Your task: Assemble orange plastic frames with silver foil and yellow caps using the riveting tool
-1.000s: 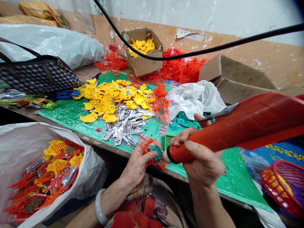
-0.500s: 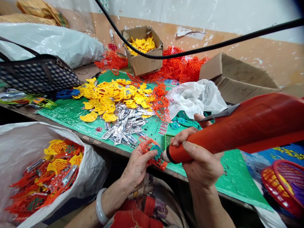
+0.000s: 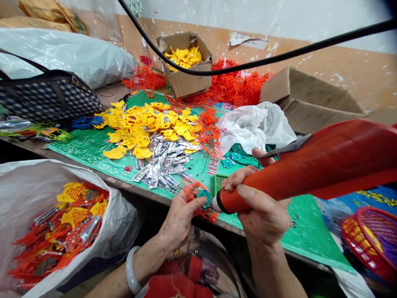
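My left hand (image 3: 180,215) pinches an orange plastic lattice piece (image 3: 195,193) with a small teal part on it, at the table's front edge. My right hand (image 3: 263,209) is wrapped round a big red power tool (image 3: 304,165) whose tip presses on the teal part. A black cable (image 3: 248,66) from the tool loops overhead. On the green mat (image 3: 89,149) lie a heap of yellow plastic pieces (image 3: 145,124) and a pile of silver metal clips (image 3: 164,163).
A white sack (image 3: 27,194) of finished orange and yellow pieces stands at lower left. A cardboard box (image 3: 186,78) of yellow pieces and orange lattice heaps (image 3: 232,87) sit at the back. A checked bag (image 3: 46,99), white plastic bag (image 3: 254,126), scissors (image 3: 285,147) and red basket (image 3: 372,240) surround the mat.
Hardly anything differs. Both hands keep their grip, and the tool's tip stays on the piece; the view has shifted slightly.
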### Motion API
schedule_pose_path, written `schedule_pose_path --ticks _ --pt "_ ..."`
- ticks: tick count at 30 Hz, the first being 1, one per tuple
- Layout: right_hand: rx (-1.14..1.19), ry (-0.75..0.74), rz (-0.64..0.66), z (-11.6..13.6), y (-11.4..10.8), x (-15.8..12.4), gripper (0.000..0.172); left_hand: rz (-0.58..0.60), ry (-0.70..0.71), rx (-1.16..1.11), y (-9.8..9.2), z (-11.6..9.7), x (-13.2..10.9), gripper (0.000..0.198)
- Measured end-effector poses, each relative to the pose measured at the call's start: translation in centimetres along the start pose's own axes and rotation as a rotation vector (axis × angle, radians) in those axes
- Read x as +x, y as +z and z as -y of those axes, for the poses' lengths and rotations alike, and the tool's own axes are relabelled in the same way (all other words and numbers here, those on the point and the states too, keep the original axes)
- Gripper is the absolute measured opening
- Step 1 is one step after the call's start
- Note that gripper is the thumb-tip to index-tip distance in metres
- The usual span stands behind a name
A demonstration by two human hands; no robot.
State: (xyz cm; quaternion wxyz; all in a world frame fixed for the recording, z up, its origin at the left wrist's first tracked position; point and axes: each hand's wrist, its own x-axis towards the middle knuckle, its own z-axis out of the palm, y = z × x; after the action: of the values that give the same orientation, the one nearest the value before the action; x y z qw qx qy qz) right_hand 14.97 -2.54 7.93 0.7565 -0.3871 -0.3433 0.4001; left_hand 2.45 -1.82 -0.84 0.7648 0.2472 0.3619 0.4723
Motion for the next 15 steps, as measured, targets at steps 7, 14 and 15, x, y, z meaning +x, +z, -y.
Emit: schedule_pose_path --ticks 7,14,15 --pt "-0.025 0.008 -0.020 0.26 0.32 0.03 0.059 0.012 0.036 0.029 0.06 0.05 -0.17 0.036" --pt "-0.099 -0.017 -0.057 0.28 0.16 -0.52 0.026 0.037 0.092 0.085 0.04 0.32 -0.28 0.033" --pt "-0.107 -0.019 -0.064 0.28 0.14 -0.61 0.025 0.038 0.097 0.091 0.00 0.38 -0.29 0.034"
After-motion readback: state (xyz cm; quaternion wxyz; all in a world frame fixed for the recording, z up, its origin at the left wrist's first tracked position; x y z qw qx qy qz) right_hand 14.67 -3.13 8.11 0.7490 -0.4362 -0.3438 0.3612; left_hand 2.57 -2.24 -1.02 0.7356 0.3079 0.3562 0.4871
